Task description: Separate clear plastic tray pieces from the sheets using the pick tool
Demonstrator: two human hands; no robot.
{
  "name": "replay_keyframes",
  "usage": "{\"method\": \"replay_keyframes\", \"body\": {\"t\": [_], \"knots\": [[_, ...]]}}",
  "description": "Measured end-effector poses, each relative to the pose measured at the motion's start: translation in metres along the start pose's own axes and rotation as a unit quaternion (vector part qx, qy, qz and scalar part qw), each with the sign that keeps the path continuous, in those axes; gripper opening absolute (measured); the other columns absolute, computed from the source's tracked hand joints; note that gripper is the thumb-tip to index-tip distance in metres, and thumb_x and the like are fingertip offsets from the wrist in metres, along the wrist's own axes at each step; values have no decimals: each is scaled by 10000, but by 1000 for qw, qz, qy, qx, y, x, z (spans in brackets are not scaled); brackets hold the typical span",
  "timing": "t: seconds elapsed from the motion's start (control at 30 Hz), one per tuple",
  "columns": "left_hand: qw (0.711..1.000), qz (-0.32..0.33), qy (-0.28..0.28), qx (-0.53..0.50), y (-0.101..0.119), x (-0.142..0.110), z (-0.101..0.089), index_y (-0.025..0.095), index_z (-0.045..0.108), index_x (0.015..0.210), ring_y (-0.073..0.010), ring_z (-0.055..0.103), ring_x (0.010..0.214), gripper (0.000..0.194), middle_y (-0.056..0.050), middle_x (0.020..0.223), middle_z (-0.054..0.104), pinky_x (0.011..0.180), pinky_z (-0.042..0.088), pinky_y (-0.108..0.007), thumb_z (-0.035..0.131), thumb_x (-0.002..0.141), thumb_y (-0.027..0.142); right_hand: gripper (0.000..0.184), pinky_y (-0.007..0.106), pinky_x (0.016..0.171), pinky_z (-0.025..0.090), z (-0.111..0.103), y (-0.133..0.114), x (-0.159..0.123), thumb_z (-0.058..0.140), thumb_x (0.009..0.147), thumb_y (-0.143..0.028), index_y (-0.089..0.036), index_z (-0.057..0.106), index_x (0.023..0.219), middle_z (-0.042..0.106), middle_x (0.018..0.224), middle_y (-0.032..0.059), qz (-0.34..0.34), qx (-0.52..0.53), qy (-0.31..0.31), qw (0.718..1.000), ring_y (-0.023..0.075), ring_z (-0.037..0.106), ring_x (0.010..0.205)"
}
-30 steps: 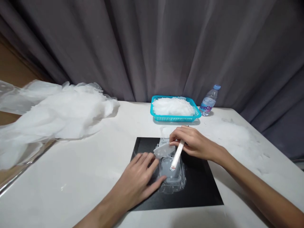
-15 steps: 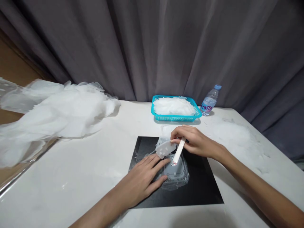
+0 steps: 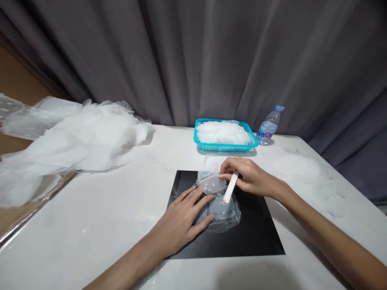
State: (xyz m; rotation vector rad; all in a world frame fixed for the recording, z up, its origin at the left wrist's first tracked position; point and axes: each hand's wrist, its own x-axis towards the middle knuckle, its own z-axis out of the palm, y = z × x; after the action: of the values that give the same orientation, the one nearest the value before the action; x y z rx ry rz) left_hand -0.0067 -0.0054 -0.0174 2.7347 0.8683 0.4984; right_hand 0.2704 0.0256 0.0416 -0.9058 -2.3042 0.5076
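My left hand (image 3: 188, 215) lies flat with its fingers spread, pressing on a clear, thin plastic sheet (image 3: 225, 219) with molded shapes. Under the sheet is a black mat (image 3: 250, 237). My right hand (image 3: 246, 177) is closed above the mat's far part. Its thumb and fingertips pinch the edge of a translucent plastic piece (image 3: 213, 185) with pale oval spots, lifted off the sheet. A white stick-like tool (image 3: 231, 188) is also held in this hand, slanting down toward the sheet; its reddish lower end is too small to make out.
A blue basket (image 3: 227, 148) of white translucent pieces (image 3: 222, 133) stands behind the mat, beside a water bottle (image 3: 268, 127). A large heap of white sheets (image 3: 87, 137) lies at left. More thin whitish film (image 3: 305, 177) lies at right on the white table (image 3: 105, 225). A grey curtain (image 3: 193, 60) hangs behind.
The pinched translucent piece has tipped up and shifted slightly away from me, its spots now showing more clearly. My left hand stays on the sheet. The view has shifted slightly.
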Motion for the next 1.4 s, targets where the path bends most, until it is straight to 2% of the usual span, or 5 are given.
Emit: {"method": "replay_keyframes", "body": {"t": [0.23, 0.5, 0.73, 1.1, 1.4], "knots": [[931, -127, 240, -244, -4, 5, -8, 247, 524, 1032, -173, 717, 916, 214, 5, 997, 702, 848, 591, -326, 729, 979, 274, 99, 314, 789, 543, 6, -4, 0, 623, 1050, -298, -212, 590, 1015, 678, 961, 47, 24, 56, 11, 998, 181, 652, 867], [879, -96, 336, -324, 2, 5, -7, 251, 548, 1089, -149, 715, 870, 322, 24, 950, 716, 821, 594, -317, 778, 919, 104, 96, 305, 815, 492, 8, -6, -1, 583, 1068, -292, -213, 543, 1033, 687, 991, 25, 80, 105, -52, 990, 169, 660, 894], [891, -30, 331, -309, 5, 0, -1, 270, 513, 1178, -171, 755, 892, 433, 10, 1011, 754, 808, 640, -361, 747, 912, 21, 71, 350, 859, 482, 2, -8, -1, 609, 1048, -268, -203, 630, 1031, 697, 1037, 49, 63, 39, -103, 992, 194, 627, 942], [934, -70, 276, -218, 3, -1, -4, 275, 491, 1440, -172, 696, 917, 619, -12, 1043, 704, 867, 568, -331, 798, 911, 177, 28, 277, 779, 492, 2, -12, -1, 635, 1027, -224, -202, 623, 1017, 692, 973, 16, 51, 85, -75, 992, 147, 641, 857], [964, -17, 205, -168, 6, -1, -12, 241, 621, 1123, -151, 619, 866, 127, 12, 972, 695, 808, 460, -298, 618, 1045, 141, 35, 272, 774, 458, 0, -38, 2, 607, 1046, -204, -200, 614, 1012, 686, 950, 12, -6, 22, -80, 997, 146, 628, 854]]}}
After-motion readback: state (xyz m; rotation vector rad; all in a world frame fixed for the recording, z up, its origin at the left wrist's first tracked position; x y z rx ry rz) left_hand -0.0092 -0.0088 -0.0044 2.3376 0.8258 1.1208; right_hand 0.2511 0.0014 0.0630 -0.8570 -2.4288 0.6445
